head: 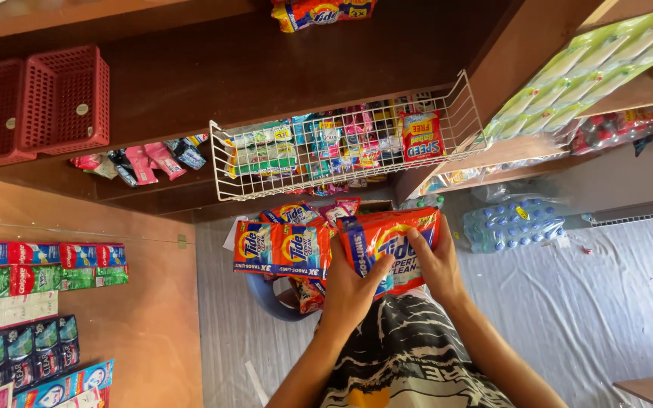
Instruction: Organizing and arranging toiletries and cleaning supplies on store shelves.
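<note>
Item: orange glossy plastic detergent pouch (391, 245), clasped at both side edges by left hand (351, 291) and right hand (438, 264), held flat; below-left, a joined strip of orange-and-blue sachets (277, 248).

Bare forearms, no sleeves; a black shirt (410, 355) with white and yellow print.

Glossy orange plastic-film pack (391, 245), crinkled, held between left hand (349, 291) and right hand (440, 264). Wire basket (341, 155): white-coated metal. Crates (66, 98): red perforated plastic, matt. Shelves (266, 60): dark smooth wood. Bottles (512, 223): clear plastic under shiny wrap. Floor sheet (606, 295): grey, wrinkled.
</note>
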